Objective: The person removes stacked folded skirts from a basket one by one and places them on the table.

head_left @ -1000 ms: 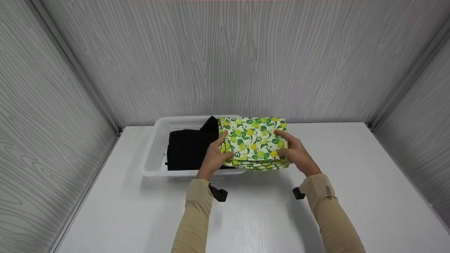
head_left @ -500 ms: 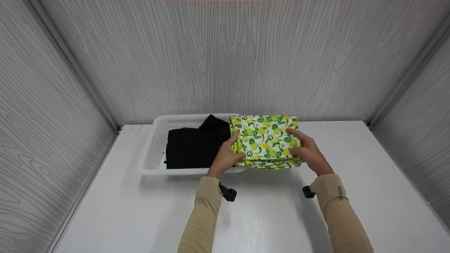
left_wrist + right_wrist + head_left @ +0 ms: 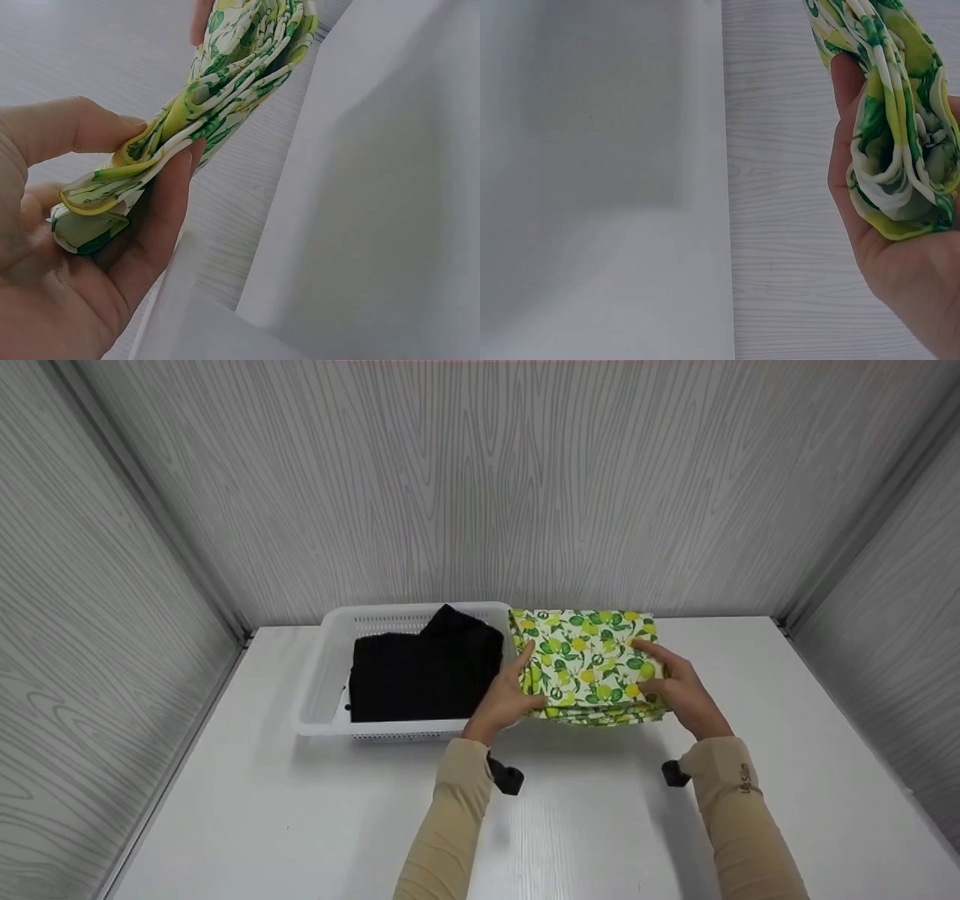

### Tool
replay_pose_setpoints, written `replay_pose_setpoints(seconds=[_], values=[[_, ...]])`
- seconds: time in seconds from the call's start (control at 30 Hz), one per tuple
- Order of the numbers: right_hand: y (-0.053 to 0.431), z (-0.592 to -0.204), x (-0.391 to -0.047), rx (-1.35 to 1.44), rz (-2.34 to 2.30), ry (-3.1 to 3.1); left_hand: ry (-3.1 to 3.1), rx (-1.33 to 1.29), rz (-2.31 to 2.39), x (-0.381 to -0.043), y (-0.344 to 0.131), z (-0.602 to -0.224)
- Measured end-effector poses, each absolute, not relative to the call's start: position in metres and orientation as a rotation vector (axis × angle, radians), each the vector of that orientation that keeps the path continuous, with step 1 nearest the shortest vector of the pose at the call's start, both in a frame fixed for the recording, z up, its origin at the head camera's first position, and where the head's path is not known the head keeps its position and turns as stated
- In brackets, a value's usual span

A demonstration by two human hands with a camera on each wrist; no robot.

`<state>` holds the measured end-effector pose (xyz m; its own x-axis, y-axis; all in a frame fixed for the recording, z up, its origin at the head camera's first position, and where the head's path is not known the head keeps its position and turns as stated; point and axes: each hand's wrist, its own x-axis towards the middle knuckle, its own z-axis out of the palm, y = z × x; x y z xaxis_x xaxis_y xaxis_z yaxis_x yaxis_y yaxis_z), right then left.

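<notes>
A folded cloth (image 3: 589, 660) printed with lemons and green leaves on white is held up between both hands, just right of the basket. My left hand (image 3: 506, 701) pinches its left edge, thumb on top and fingers beneath; the left wrist view shows the stacked folds of the cloth (image 3: 217, 90) between thumb and fingers. At the opposite edge my right hand (image 3: 686, 697) grips it the same way, and its layered end (image 3: 900, 150) sits in the palm in the right wrist view. The cloth's underside is hidden in the head view.
A white plastic basket (image 3: 311, 690) stands against the back wall (image 3: 480, 487), left of the cloth. Inside lies a folded black garment (image 3: 420, 679), with a bit of white beneath its left side. The white tabletop (image 3: 787, 735) extends right and forward.
Both hands have carried the lemon-print cloth to the right, from over the basket's right end to beside it. More of the black garment and the basket's right rim now shows.
</notes>
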<state>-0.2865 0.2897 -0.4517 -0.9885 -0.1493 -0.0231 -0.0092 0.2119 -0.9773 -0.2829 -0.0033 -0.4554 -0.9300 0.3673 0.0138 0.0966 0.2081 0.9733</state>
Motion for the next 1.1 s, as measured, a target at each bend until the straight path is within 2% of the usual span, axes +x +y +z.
replay_pose_setpoints(seconds=[0.33,0.6,0.9,1.1], values=[[0.304,-0.456,-0.284,-0.125,-1.879,2.374,2.249,0.416,1.869,-0.278,0.023,-0.459],[0.306,-0.469,-0.284,-0.142,-1.816,2.464,2.615,0.437,1.605,-0.266,0.055,-0.465],[0.311,-0.494,-0.290,-0.105,-1.741,2.477,2.612,0.396,1.572,-0.272,0.062,-0.497],[0.317,-0.507,-0.293,0.092,-1.816,2.478,2.583,0.430,1.586,-0.281,0.062,-0.519]])
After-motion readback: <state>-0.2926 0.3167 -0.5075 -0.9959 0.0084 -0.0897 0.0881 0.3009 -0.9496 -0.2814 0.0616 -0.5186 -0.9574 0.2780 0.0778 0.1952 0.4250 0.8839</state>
